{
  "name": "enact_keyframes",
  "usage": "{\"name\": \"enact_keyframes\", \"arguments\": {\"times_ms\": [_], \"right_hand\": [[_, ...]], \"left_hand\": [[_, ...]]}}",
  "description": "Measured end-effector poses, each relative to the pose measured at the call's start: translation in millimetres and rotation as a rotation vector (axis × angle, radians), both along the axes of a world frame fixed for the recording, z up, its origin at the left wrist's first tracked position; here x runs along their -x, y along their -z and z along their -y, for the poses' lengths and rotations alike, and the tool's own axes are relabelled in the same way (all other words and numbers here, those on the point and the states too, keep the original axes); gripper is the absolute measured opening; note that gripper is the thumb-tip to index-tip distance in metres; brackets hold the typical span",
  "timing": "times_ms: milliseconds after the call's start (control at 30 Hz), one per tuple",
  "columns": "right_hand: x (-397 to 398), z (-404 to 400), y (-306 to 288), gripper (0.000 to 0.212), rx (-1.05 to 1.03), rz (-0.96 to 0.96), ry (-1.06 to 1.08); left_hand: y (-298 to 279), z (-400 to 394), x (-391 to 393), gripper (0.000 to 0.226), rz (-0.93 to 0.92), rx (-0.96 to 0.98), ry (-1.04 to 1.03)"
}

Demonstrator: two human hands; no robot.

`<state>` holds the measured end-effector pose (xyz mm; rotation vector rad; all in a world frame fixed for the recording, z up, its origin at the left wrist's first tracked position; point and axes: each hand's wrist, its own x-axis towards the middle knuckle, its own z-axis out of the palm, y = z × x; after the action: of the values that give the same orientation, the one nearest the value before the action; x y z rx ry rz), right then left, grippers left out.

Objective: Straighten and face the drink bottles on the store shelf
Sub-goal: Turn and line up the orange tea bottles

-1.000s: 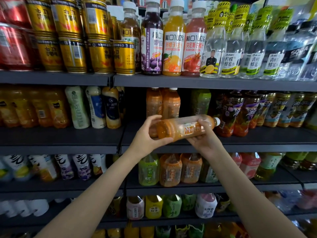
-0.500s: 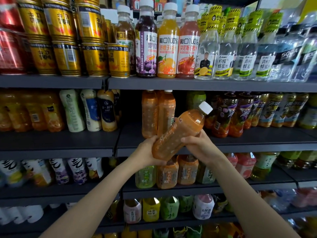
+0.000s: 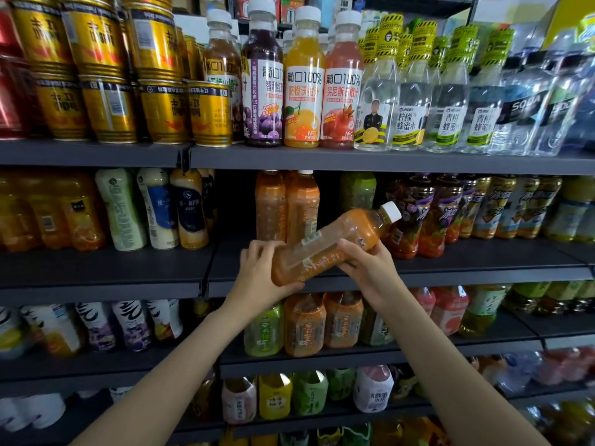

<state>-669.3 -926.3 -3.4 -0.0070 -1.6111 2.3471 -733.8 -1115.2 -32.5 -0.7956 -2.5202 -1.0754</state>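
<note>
An orange drink bottle (image 3: 331,244) with a white cap is held tilted in front of the second shelf (image 3: 450,268), cap pointing up and right. My left hand (image 3: 257,275) grips its base end from the left. My right hand (image 3: 370,268) grips its middle from below and the right. Two upright orange bottles (image 3: 286,204) of the same kind stand on the shelf just behind it, set back from the front edge.
Gold cans (image 3: 106,91) and juice bottles (image 3: 302,82) fill the top shelf. Dark tea bottles (image 3: 431,217) stand right of the held bottle, pale milk-tea bottles (image 3: 154,207) to the left. Lower shelves hold green and orange bottles (image 3: 302,323).
The held bottle went from lying level to tilted with its cap raised, and it turned in my hands so a different side faces me. Both hands stayed on it.
</note>
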Motion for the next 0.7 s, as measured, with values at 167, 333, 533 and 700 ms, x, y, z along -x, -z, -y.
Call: {"name": "enact_keyframes", "arguments": {"times_ms": [167, 333, 533, 700], "right_hand": [[-2.9, -8.9, 1.2, 0.042, -0.047, -0.052, -0.067], [0.6, -13.0, -2.7, 0.053, -0.044, -0.081, -0.147], [9.3, -7.3, -0.9, 0.072, -0.062, 0.01, -0.043], [10.2, -4.9, 2.1, 0.068, -0.019, 0.007, -0.033]], "left_hand": [[-11.8, -1.2, 9.1, 0.072, 0.331, -0.087, 0.221], [-6.4, -9.5, 8.8, 0.062, 0.107, -0.037, 0.117], [3.8, -19.0, -0.8, 0.068, -0.413, -0.043, -0.194], [5.6, -15.4, 2.7, 0.075, -0.545, -0.038, -0.216]]}}
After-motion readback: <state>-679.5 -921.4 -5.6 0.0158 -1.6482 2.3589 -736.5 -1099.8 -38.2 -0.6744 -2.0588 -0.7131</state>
